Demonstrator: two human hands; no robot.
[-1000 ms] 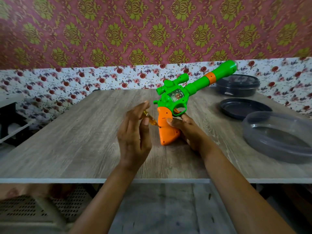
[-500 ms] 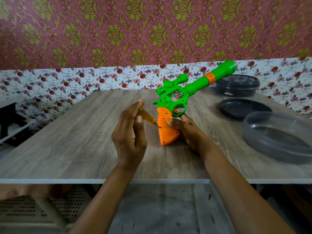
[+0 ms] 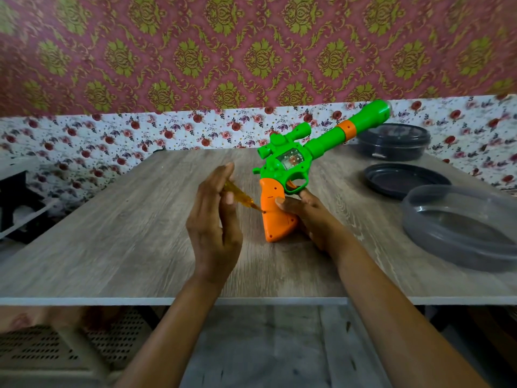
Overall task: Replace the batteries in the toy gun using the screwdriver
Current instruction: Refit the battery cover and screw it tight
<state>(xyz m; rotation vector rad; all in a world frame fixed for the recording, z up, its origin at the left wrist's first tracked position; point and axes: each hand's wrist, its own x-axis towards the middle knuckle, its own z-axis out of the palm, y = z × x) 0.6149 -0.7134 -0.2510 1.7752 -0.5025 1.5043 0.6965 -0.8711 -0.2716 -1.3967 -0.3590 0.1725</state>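
On the tabletop, gripping the toy gun by its orange handle with right hand; pinching amber screwdriver in left hand, tip touching handle.

A grey wood-grain tabletop is filling the middle of the view. At two o'clock on it, a round black lidded plastic tub is sitting by the far edge, a shallow round black dish is lying just nearer, and a translucent grey round dish is resting at three o'clock. Maroon wallpaper with gold damask is covering the wall at twelve, with a white rose-print band running below it. A pale perforated plastic piece is showing at seven.
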